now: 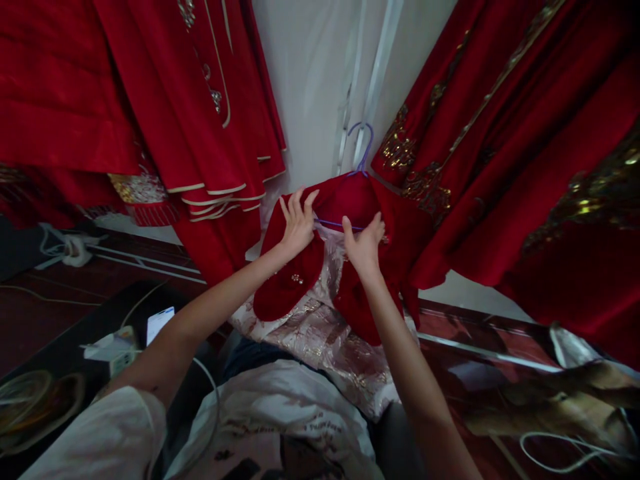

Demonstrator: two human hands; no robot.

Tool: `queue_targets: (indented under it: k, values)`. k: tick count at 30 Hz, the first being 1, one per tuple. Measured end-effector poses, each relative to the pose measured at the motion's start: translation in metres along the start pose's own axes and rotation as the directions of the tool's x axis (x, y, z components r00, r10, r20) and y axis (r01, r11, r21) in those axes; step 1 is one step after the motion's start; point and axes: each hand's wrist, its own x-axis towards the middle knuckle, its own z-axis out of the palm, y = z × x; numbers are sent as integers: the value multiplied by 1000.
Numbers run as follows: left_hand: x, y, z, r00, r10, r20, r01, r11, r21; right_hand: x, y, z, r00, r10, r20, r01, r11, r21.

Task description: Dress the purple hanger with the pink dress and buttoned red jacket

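A short red jacket (285,293) with small shiny ornaments on its fronts hangs on a purple hanger (363,150), its neck towards the wall. Its front parts over pale pink brocade fabric (325,340) that lies across my lap. My left hand (299,225) rests on the jacket's left shoulder area, fingers spread over the red cloth. On the other side, my right hand (365,245) grips the jacket's front edge, thumb raised and fingers curled round the cloth. Between my hands the hanger's purple bar shows inside the neck opening.
Red garments with pale piping (190,107) hang at left, and gold-embellished red garments (480,147) hang at right. A dark bench (60,340) at lower left bears a lit phone (160,323), a small box (123,357) and a plastic-lidded bowl (35,407). A white cable (215,393) crosses beside my lap.
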Motion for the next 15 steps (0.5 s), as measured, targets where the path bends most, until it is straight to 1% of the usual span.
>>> queue_targets:
  k: [2,3,6,8,10,12,14,15]
  values:
    - [0,-27,-6,996,-92,-14,91,995,-41,7,16,-15,992,-70,-106,51,983,-174]
    - [2,-41,-10,991,-134,-1,133,989,-64,12,25,-24,984,-117,-133,82,967,-243]
    - [17,-75,-26,957,-272,100,283,952,-114,36,45,-53,965,-235,-115,175,906,-384]
    - [33,-86,-36,937,-321,139,339,930,-141,53,53,-69,951,-288,-110,213,871,-442]
    - [49,-89,-42,946,-294,137,320,918,-236,66,56,-80,941,-313,-130,218,853,-473]
    - [64,-88,-43,964,-226,138,263,880,-395,76,58,-88,934,-314,-170,196,849,-491]
    - [75,-85,-42,967,-159,199,243,814,-528,82,59,-96,931,-306,-201,166,843,-512]
    - [78,-85,-42,957,-134,258,262,783,-564,84,60,-100,931,-302,-203,156,835,-527]
